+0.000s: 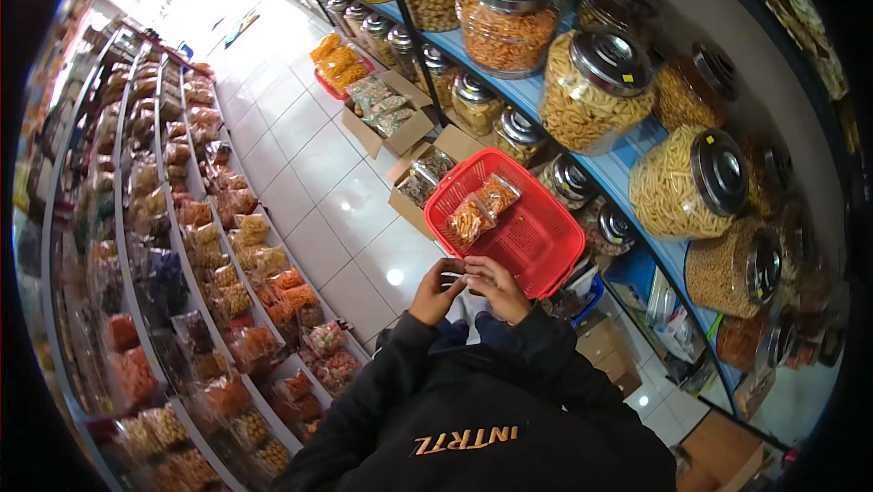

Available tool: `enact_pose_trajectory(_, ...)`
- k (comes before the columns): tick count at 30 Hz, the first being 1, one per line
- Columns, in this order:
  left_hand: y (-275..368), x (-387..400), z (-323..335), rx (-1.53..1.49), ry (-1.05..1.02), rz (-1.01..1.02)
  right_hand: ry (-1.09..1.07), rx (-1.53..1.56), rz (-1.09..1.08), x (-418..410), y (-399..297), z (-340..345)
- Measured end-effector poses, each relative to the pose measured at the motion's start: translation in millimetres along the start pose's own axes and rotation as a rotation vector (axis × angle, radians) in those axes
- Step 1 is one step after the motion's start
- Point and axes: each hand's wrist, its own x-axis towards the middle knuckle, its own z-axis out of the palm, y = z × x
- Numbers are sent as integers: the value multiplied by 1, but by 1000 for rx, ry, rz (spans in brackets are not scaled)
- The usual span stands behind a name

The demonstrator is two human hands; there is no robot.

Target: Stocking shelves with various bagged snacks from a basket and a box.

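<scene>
My left hand [438, 289] and my right hand [496, 285] are raised in front of my body, fingertips meeting or nearly so. Whether something small is pinched between them cannot be made out. Just beyond them stands a red plastic basket [571, 241] with slotted walls. Two clear bags of orange snacks lie inside it towards its left side, one bag [469, 220] nearer my hands and the other bag [496, 193] farther off.
Cardboard boxes of bagged snacks [383, 106] and another red basket [327, 88] stand on the tiled floor. At right, a blue shelf [617, 168] bears glass jars [508, 21] with metal lids. Tiered racks [242, 246] of snack bags line the left side.
</scene>
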Motion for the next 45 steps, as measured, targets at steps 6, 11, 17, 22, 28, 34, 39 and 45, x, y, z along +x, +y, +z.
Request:
enact_pose_trajectory(6,-41,67,-5,187,-177,-28,205,122,105,30,25,-28)
enact_pose_trajectory(11,-90,143,-21,389,-245,-41,380,224,170,84,95,-70)
enact_pose_trajectory(17,-155,231,-33,752,-143,84,637,167,281,158,208,-121)
enact_pose_trajectory(22,-192,259,-63,957,-149,-195,503,-291,436,187,200,-100)
enact_pose_trajectory(28,-235,282,-63,893,-377,-230,479,-147,482,204,218,-120)
enact_pose_trajectory(34,-245,287,-52,589,-253,-361,443,-243,439,197,230,-129)
enact_pose_trajectory(39,-249,276,-108,647,-215,-288,425,-36,635,206,194,-76)
enact_pose_trajectory(45,-187,235,-50,530,-240,129,628,213,-95,161,202,-104)
